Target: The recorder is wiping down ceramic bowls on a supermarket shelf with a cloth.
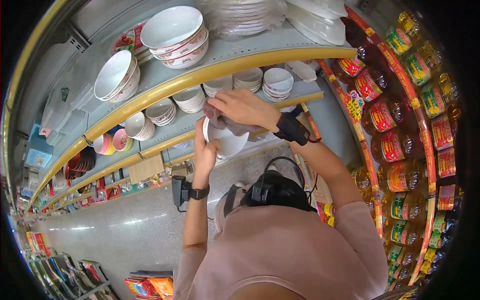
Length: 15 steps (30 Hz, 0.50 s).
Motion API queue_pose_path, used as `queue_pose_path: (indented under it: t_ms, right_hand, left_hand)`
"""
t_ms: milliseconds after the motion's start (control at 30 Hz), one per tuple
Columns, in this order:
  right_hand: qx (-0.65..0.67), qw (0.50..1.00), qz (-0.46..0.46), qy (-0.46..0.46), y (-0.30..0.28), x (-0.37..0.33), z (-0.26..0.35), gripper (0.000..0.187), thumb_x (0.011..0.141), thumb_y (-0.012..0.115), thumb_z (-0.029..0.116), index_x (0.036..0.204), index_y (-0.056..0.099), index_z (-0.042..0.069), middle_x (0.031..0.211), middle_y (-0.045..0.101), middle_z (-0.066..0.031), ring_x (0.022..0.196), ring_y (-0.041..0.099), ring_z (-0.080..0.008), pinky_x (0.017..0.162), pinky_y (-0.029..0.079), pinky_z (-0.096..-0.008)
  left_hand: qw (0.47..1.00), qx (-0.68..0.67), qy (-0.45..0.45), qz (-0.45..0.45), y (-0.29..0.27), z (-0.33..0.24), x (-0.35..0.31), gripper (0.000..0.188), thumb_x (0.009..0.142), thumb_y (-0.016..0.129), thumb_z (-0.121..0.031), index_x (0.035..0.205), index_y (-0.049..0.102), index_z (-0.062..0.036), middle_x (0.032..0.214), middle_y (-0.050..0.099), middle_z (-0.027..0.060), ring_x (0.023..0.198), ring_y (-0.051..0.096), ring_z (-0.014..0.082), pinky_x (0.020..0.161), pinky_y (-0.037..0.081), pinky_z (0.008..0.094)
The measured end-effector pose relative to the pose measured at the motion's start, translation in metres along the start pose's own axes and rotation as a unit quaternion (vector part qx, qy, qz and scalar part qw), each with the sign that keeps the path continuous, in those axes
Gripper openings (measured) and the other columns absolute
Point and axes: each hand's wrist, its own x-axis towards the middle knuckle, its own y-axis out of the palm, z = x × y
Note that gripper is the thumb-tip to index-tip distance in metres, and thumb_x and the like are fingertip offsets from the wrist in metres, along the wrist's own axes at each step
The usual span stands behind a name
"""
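Observation:
My left hand (205,148) grips a white bowl (231,143) by its left side, thumb over the rim. The bowl is tilted, its inside facing up toward me, in front of the shelf edge. In my right hand (240,106) is a greyish-brown cloth (215,116), bunched under the fingers at the bowl's far rim and hanging partly over its inside. Both wrists wear black straps. Just behind the hands, stacks of small white bowls (189,99) stand on the lower shelf.
The upper shelf (240,58) with a yellow edge carries large patterned bowls (172,35) and wrapped plates (243,15). Pink and yellow bowls (121,140) sit further left. Racks of oil bottles (387,112) rise close on my right. Grey floor (115,220) lies below left.

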Motion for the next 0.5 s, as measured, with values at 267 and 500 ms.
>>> queue_pose_path:
  t_ms: [267, 500]
  right_hand:
    - [0.234, 0.889, -0.128, 0.371, 0.056, -0.026, 0.032, 0.044, 0.078, 0.064, 0.022, 0.106, 0.044, -0.005, 0.082, 0.058, -0.0274, 0.078, 0.058, -0.0441, 0.066, 0.046, -0.0463]
    - [0.186, 0.908, -0.006, 0.374, 0.013, -0.026, 0.015, 0.039, 0.079, 0.059, 0.016, 0.107, 0.044, -0.006, 0.094, 0.058, -0.0259, 0.087, 0.057, -0.0409, 0.072, 0.046, -0.0417]
  left_hand:
    - [0.956, -0.090, 0.149, -0.237, 0.016, 0.016, -0.008, 0.065, 0.058, 0.043, -0.002, 0.123, 0.039, 0.0021, 0.113, 0.045, 0.0122, 0.106, 0.042, 0.0222, 0.097, 0.030, 0.0305]
    - [0.982, 0.010, 0.064, -0.177, 0.008, 0.018, -0.018, 0.071, 0.061, 0.052, 0.000, 0.128, 0.032, -0.0018, 0.120, 0.039, 0.0148, 0.115, 0.038, 0.0249, 0.100, 0.027, 0.0349]
